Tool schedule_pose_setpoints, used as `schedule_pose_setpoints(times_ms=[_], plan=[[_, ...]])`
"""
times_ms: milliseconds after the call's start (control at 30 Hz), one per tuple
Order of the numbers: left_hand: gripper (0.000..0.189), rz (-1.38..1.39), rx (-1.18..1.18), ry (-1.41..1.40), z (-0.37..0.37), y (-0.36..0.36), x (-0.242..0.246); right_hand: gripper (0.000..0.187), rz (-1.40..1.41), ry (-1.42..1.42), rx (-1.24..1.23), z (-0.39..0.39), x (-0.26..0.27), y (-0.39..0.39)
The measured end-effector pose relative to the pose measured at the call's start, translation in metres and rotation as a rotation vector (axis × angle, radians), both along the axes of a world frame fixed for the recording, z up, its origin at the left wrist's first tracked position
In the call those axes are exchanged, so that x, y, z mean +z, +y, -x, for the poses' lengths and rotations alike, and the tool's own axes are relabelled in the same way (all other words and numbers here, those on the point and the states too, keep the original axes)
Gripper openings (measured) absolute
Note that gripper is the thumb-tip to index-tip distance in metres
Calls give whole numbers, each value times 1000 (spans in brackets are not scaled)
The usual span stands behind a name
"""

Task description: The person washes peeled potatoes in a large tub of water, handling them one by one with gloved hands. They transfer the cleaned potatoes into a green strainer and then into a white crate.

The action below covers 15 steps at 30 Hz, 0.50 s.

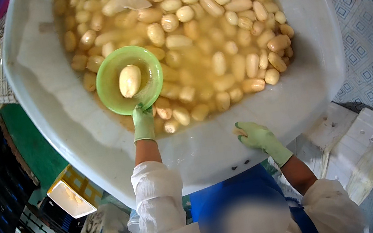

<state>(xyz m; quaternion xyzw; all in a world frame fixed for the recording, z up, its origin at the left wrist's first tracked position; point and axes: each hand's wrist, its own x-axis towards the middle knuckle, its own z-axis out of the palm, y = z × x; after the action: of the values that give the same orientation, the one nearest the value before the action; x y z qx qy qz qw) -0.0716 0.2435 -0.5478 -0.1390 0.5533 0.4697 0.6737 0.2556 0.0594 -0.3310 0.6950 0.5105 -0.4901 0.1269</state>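
Observation:
In my green-gloved left hand is the near rim of a green plastic bowl. One pale, peeled-looking lotus root segment lies inside the bowl. The bowl is over the left part of a big white plastic tub, where many lotus root segments sit in cloudy yellowish water. My right hand, gloved too, is over the tub's near inner wall with its fingers bent around a small pale object, perhaps a piece of root; its kind is unclear.
A clear plastic scrap floats near the tub's far side. White foam boxes stand at lower right on the patterned floor. At left are a wire basket of pale roots, a yellow crate and a white bin with writing.

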Motion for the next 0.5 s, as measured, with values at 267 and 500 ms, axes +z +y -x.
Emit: schedule_pose_setpoints(times_ms=[267,500], plan=[[28,30,-8,-48,-34,-34,5,47,-38,133,31,-13,-15,-13],[17,2001,2533,-2275,-145,-62,-38,25,-95,338,270,-29,-32,1]])
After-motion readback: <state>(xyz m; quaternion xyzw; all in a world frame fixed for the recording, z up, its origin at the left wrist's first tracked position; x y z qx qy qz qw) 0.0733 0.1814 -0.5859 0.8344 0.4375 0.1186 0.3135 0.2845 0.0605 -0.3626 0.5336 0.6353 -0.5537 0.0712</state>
